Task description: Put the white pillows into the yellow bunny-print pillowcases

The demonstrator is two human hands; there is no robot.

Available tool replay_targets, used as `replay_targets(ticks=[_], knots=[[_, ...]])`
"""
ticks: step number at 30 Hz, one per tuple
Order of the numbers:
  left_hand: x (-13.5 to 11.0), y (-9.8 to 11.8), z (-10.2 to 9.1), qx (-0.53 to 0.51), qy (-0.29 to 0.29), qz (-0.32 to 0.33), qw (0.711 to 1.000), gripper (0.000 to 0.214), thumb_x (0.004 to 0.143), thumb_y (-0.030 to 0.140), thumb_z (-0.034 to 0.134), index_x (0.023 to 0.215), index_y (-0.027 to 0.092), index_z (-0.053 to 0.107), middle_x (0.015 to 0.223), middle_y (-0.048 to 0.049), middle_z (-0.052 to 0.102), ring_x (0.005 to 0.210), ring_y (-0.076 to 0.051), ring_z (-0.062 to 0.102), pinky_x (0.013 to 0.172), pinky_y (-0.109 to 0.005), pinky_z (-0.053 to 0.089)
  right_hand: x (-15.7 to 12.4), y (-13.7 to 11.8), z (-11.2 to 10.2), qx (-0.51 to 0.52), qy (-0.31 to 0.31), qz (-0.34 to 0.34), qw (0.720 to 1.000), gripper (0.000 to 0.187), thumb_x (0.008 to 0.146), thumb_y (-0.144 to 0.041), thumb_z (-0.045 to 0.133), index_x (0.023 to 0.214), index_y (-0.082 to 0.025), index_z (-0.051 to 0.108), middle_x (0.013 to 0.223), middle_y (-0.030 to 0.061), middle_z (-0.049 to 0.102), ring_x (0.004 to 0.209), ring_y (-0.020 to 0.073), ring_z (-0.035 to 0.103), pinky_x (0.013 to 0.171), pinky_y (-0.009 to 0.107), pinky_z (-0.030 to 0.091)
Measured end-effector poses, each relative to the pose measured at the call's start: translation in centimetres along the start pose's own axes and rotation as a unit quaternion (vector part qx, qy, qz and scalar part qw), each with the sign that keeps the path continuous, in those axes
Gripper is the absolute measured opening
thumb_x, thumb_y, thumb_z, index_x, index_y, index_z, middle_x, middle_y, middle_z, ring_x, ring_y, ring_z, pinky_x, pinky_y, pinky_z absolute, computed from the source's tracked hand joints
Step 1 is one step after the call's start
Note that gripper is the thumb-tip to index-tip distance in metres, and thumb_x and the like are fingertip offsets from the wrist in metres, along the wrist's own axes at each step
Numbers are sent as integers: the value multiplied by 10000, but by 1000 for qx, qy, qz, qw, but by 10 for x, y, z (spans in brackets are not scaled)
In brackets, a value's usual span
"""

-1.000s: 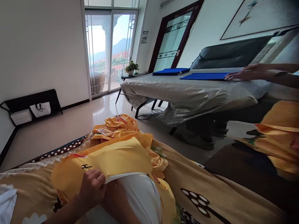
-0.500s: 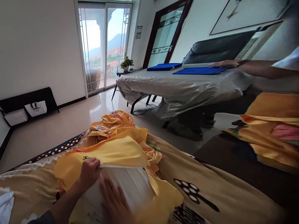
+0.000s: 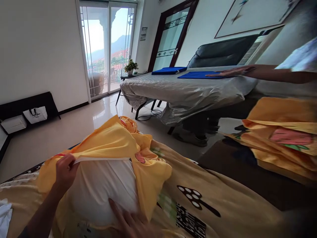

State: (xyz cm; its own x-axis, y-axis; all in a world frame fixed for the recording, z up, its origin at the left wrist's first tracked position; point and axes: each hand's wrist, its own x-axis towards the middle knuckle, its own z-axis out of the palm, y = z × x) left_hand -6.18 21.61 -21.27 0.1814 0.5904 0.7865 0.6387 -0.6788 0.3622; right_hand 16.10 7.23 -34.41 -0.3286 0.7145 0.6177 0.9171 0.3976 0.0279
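My left hand [image 3: 64, 172] is closed on the edge of a yellow printed cloth [image 3: 109, 142], pinching it near a red trim. The cloth is raised into a peak and folded back, with a smooth white layer [image 3: 106, 188] showing beneath its edge. Low in the view, my right hand [image 3: 133, 221] lies over this white layer, fingers apart and slightly blurred. More yellow cloth [image 3: 153, 185] spreads to the right, with a pink print on it. A crumpled yellow heap [image 3: 130, 124] sits just behind.
All this lies on a patterned brown bedspread [image 3: 235, 198]. Across the room, another person's hand [image 3: 230, 71] rests by blue folded pieces [image 3: 168, 70] on a plastic-covered table [image 3: 178, 89]. At right is a yellow cloth pile [image 3: 279, 138]; a white bag [image 3: 35, 114] stands far left.
My left hand has moved left and pulled the cloth edge with it, so more white layer shows. My right hand has slid down and right. The other person's hand has shifted left.
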Motion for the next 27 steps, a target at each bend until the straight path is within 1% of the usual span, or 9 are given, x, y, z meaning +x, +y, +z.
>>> replay_targets(ticks=[4, 7, 10, 12, 15, 18, 20, 23, 27], knots=[[-1, 7, -47, 15, 82, 6, 997, 343, 806, 268, 653, 547, 183, 446, 522, 64, 437, 500, -75, 399, 520, -192, 336, 37, -22, 8, 39, 99, 9, 994, 381, 912, -276, 545, 1270, -154, 595, 605, 5, 629, 525, 132, 580, 557, 261, 417], [-4, 0, -49, 10, 92, -45, 995, 353, 816, 289, 623, 542, 185, 427, 511, 68, 401, 489, -74, 371, 501, -195, 322, 52, -37, 38, 49, 109, 52, 992, 369, 907, -217, 547, 1265, -155, 608, 587, 15, 651, 504, 132, 606, 555, 245, 429], [-12, -32, -22, 29, 32, -98, 994, 338, 820, 288, 556, 545, 194, 382, 494, 72, 350, 473, -78, 336, 479, -202, 285, 64, -50, 74, 57, -73, 113, 989, 384, 904, -175, 518, 1274, -219, 611, 578, 18, 677, 492, 170, 641, 479, 245, 394], [-26, -67, 2, 67, -21, -139, 988, 311, 821, 294, 516, 561, 202, 371, 506, 63, 364, 489, -91, 363, 494, -210, 298, 71, -55, 91, 81, -209, 147, 963, 351, 923, -200, 484, 1237, -248, 635, 642, 39, 708, 570, 197, 682, 501, 246, 411], [-66, -121, 38, 175, -105, -199, 958, 238, 858, 289, 451, 636, 204, 469, 620, 8, 523, 611, -143, 498, 595, -251, 393, 74, -51, 106, 151, -273, 165, 936, 316, 954, -278, 435, 1164, -245, 668, 848, 78, 737, 819, 225, 704, 703, 285, 491], [-124, -161, 65, 198, -153, -214, 944, 194, 848, 277, 464, 844, 176, 630, 895, -92, 681, 859, -221, 612, 772, -340, 474, 61, -28, 120, 245, -261, 158, 920, 329, 920, -289, 472, 1184, -261, 667, 1051, 84, 703, 1012, 222, 649, 910, 325, 471], [-162, -176, 77, 198, -184, -210, 940, 316, 880, 292, 427, 1049, 155, 656, 1111, -129, 690, 1043, -251, 615, 904, -402, 468, 45, -3, 135, 280, -252, 206, 903, 381, 914, -333, 457, 1232, -248, 649, 1159, 100, 667, 1091, 226, 616, 973, 345, 449], [-201, -184, 83, 211, -217, -213, 929, 440, 956, 333, 335, 1281, 166, 579, 1318, -107, 620, 1228, -228, 548, 1036, -425, 408, 22, 44, 168, 280, -227, 320, 876, 527, 915, -473, 382, 1306, -192, 597, 1272, 134, 612, 1171, 260, 576, 1007, 400, 434], [-229, -181, 80, 252, -226, -191, 921, 493, 974, 354, 370, 1448, 229, 425, 1477, -74, 482, 1365, -215, 430, 1099, -430, 341, 2, 88, 224, 287, -211, 420, 835, 675, 871, -604, 333, 1385, -202, 508, 1385, 116, 549, 1245, 287, 530, 1002, 458, 428]])
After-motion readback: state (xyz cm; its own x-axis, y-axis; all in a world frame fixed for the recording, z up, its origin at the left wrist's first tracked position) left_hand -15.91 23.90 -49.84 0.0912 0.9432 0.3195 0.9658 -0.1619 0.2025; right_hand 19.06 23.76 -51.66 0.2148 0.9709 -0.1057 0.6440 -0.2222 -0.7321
